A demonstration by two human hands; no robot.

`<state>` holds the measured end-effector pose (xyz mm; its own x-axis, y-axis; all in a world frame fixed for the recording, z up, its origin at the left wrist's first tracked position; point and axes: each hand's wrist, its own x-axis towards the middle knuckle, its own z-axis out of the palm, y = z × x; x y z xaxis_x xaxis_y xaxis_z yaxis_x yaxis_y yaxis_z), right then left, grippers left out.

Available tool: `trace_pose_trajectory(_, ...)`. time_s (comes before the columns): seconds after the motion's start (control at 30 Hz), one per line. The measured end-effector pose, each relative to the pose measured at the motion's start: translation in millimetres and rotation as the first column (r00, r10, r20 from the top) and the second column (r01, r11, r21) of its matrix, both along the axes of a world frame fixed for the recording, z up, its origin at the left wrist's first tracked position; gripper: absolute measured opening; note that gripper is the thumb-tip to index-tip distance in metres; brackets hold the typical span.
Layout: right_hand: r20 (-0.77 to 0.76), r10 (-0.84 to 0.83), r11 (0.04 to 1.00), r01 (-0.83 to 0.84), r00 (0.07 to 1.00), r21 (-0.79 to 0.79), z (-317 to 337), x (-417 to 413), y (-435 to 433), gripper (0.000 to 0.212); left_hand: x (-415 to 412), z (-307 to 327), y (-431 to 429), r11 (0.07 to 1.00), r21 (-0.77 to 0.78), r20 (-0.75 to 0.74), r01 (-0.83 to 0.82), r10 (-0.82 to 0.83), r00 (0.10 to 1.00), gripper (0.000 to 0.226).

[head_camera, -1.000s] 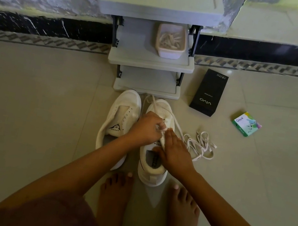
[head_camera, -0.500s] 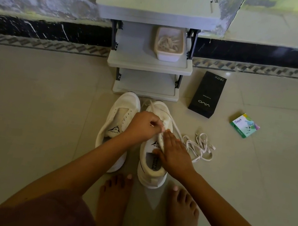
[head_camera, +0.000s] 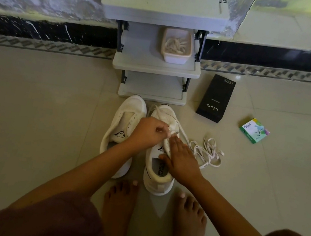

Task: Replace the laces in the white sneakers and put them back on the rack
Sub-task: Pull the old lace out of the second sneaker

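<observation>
Left hand (head_camera: 149, 133) pinches white flat lace (head_camera: 171, 133) on white sneaker (head_camera: 164, 116); right hand (head_camera: 180, 161) presses it, fingers straight. Second white sneaker (head_camera: 128, 113) unlaced, neither racked.

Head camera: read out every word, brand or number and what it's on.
"vivo" and "120W": black phone box; its small middle line is unreadable.
"Odonil": green carton.
"SPEED": tongue of the left sneaker.
Insole print in the right sneaker: too blurred.

Left hand (head_camera: 149, 132) pinching lace (head_camera: 171, 129), right hand (head_camera: 181, 160) on right sneaker (head_camera: 159, 172)
</observation>
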<state>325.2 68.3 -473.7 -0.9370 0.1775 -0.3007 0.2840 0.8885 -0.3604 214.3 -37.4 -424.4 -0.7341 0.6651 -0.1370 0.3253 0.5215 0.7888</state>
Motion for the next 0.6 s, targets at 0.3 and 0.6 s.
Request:
trace_pose_trajectory(0.3, -0.073, -0.011, 1.000, 0.010, 0.997, -0.015, 1.6, 0.5, -0.1, 0.068, -3.5, -8.3, -15.7, 0.951, -0.278, -0.102, 0.131, -0.165, 0.981, 0.033)
trace_pose_trajectory(0.6, 0.009, 0.046, 0.999, -0.047, 0.999, 0.014, 1.7, -4.3, 2.1, 0.067, -2.7, -1.3, -7.2, 0.992, -0.125, -0.130, 0.033, -0.049, 0.990, 0.020)
